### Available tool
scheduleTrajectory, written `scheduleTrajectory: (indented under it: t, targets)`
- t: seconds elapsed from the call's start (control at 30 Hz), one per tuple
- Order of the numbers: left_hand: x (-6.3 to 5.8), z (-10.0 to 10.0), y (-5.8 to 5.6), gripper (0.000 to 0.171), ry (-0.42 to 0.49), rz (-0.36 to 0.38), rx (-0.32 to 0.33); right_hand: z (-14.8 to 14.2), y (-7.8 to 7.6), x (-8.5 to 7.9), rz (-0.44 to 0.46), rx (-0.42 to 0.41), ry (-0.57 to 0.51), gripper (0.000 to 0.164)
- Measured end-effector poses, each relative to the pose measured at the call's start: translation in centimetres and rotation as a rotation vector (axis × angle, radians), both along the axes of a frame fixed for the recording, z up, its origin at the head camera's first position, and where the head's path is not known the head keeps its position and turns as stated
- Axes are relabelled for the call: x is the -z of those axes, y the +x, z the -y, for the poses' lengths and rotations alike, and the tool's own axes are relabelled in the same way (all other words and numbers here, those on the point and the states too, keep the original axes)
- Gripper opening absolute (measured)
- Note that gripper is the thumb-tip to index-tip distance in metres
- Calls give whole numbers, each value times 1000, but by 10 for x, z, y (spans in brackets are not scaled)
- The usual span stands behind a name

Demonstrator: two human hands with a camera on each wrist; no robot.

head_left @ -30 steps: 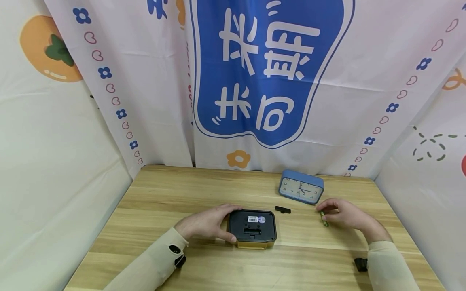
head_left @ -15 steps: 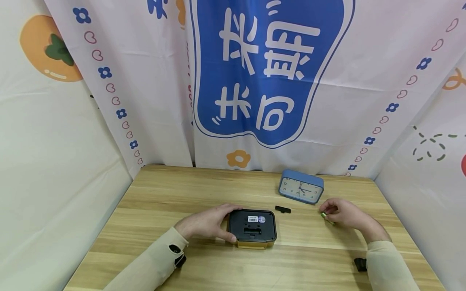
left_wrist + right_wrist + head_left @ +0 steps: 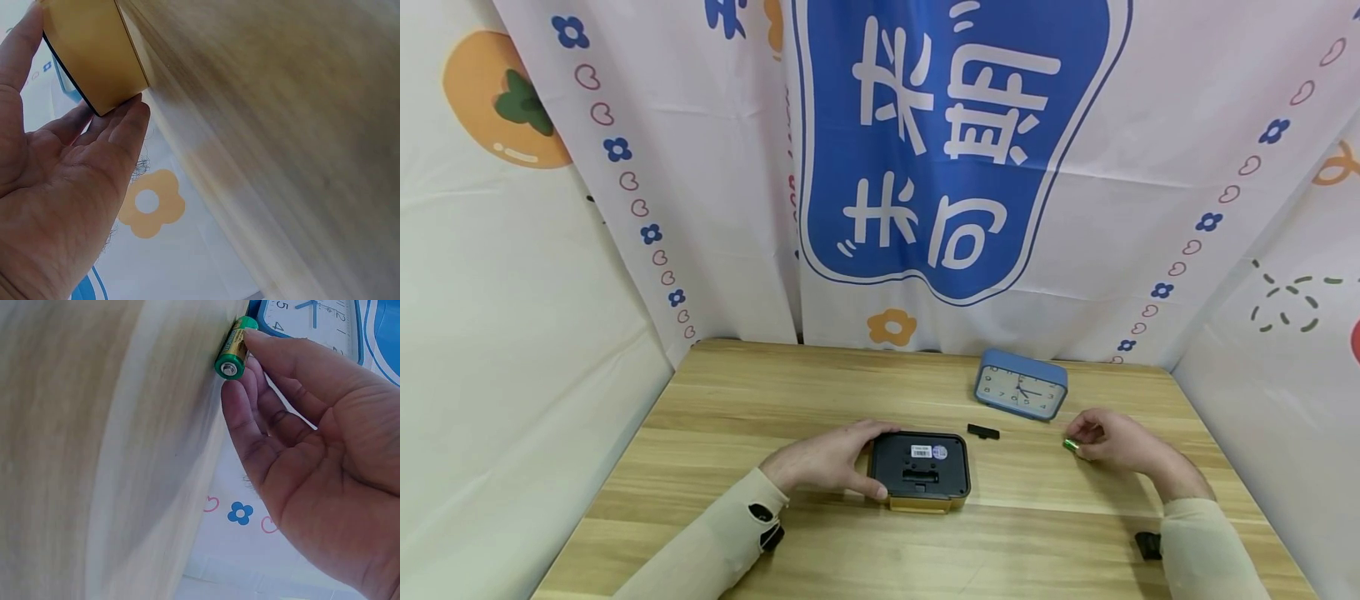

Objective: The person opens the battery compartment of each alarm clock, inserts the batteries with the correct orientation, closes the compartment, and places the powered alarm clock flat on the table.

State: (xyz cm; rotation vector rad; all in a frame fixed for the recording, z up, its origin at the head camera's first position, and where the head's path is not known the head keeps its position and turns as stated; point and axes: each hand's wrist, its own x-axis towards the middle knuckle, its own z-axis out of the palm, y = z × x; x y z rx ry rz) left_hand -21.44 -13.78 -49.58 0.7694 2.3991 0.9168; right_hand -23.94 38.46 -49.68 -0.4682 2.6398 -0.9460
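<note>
A gold clock with a black back (image 3: pixel 940 454) lies face down on the table, its battery slot (image 3: pixel 920 477) uncovered and vacant. My left hand (image 3: pixel 831 460) grips its left end, thumb at the near corner and fingers at the far one. The gold casing (image 3: pixel 94 50) sits between thumb and fingers in the left wrist view. Off to the right, my right hand (image 3: pixel 1116 440) pinches a green and gold battery (image 3: pixel 236 349) between thumb and fingers, close over the table. One metal end of the battery faces the right wrist camera.
A small black battery cover (image 3: pixel 983 432) lies just beyond the gold clock's far right corner. Behind it a blue clock (image 3: pixel 1021 385) stands tilted back, dial towards me. Printed cloth (image 3: pixel 745 275) hangs along the table's back edge and both sides.
The right hand has shifted slightly right and turned the battery in its fingers, so less of it shows. The left hand and the gold clock have stayed put.
</note>
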Motion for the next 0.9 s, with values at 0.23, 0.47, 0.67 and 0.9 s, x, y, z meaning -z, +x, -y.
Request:
scheduleTrajectory:
  t: [0.23,0.47,0.67,0.9]
  targets:
    - [-1,0,1,105,12,5,-5,0,2,1,23,15,13,16]
    - [-2,-1,1,104,15,5,-2,3,4,0,-9,22,63,14]
    - [-1,-1,0,105,13,-1,3,10,5,-3,-71,-12,77,12]
    - [-1,-1,0,105,18,-3,6,25,5,-9,-81,-48,25,12]
